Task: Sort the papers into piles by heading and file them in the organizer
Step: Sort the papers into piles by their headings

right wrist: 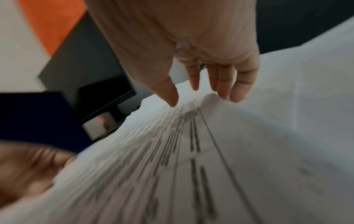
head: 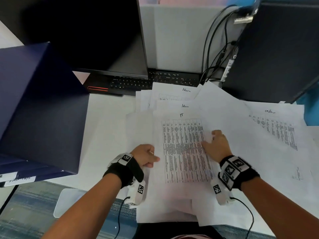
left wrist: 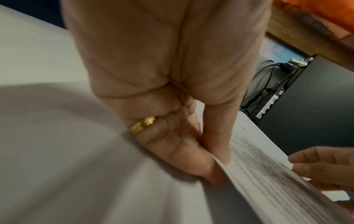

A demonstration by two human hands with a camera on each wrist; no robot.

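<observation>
A printed sheet headed "IT" lies on top of a loose spread of white papers at the desk's middle. My left hand pinches its left edge between thumb and fingers. My right hand holds its right edge, thumb on top and fingers behind the raised edge. Two sheets headed "Admin" peek out behind it, and another "admin" sheet lies to the right. The dark blue organizer stands at the left, with white labels on its lower slots.
A dark monitor and a black keyboard sit behind the papers. A black computer tower with hanging cables stands at the back right. Papers overhang the desk's front edge near me.
</observation>
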